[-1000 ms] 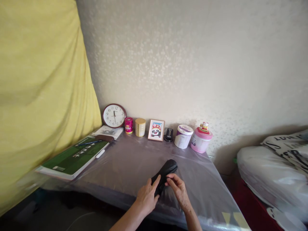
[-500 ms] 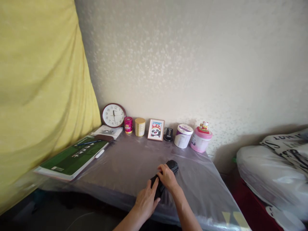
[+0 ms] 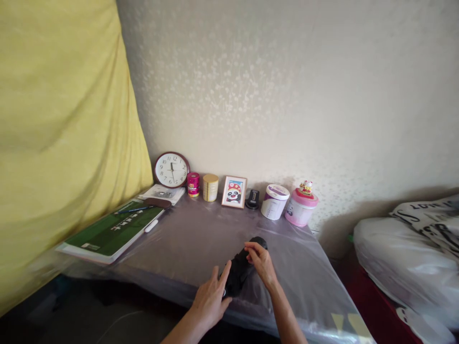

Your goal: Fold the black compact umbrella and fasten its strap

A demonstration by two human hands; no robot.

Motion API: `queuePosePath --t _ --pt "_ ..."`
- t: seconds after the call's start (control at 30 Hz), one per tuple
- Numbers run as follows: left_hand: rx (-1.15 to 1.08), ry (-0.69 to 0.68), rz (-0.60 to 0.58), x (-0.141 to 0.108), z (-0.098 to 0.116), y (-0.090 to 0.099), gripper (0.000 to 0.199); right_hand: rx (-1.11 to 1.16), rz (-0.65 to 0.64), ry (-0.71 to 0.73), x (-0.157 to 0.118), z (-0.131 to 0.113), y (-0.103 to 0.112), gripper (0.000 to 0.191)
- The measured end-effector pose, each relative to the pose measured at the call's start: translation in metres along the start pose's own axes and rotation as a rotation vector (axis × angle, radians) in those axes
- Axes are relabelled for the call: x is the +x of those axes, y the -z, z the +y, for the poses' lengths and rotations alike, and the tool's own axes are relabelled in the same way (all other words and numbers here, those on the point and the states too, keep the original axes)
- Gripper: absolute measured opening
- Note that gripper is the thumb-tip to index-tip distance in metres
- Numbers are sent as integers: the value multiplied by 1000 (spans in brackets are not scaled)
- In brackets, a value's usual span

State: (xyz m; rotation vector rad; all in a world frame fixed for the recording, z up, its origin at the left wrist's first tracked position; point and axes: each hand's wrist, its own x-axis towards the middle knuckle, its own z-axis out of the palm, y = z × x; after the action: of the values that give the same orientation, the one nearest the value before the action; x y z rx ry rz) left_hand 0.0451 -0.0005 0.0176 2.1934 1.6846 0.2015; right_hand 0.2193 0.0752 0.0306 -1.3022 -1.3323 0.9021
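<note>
A black folded umbrella (image 3: 238,273) lies slantwise near the front edge of the covered table, its far end pointing up and right. My left hand (image 3: 211,295) holds its near end, thumb below and index finger stretched along the side. A small pale shiny spot shows by that thumb. Over the far half, my right hand (image 3: 259,260) has thumb and fingertips pinched together at the dark fabric. Whether a strap or a fold is between those fingertips is too small to tell.
Along the wall stand a clock (image 3: 172,169), a pink can (image 3: 193,185), a yellow tin (image 3: 210,188), a framed panda picture (image 3: 234,192), a black stapler-like item (image 3: 252,199), a white tub (image 3: 275,202) and a pink-lidded tub (image 3: 301,210). A green book (image 3: 111,231) lies left.
My right hand has lifted slightly and moved to the umbrella's right side, fingertips now pinched. My left hand has slid a little left and down, uncovering more of the umbrella. The view shifted slightly.
</note>
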Motion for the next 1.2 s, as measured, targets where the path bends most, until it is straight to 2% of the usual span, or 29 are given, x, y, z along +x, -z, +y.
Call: queuePosePath --t 0.17,0.23,0.43,0.7,0.87,1.0,1.1,1.2 --pt "4 7 6 0 1 3 83 -315 -152 292 0 -2 -15 29" --pt "9 9 6 0 1 2 83 -422 -186 348 0 -3 -18 34" --pt "-14 -2 23 1 -4 -3 88 -567 -247 337 -1 -4 -20 40" --pt "-8 -7 1 2 -3 -4 89 -497 -211 342 -1 0 -21 35" --pt "16 12 -19 4 -1 -8 87 -319 -179 284 -2 3 -21 28" --pt "34 5 -16 5 -1 -11 82 -73 -156 157 -11 -1 -5 25" --pt "40 3 -5 4 -1 -9 80 43 -124 82 -23 -2 20 25" --pt "30 1 -8 2 1 -6 80 52 -40 15 -34 9 49 25"
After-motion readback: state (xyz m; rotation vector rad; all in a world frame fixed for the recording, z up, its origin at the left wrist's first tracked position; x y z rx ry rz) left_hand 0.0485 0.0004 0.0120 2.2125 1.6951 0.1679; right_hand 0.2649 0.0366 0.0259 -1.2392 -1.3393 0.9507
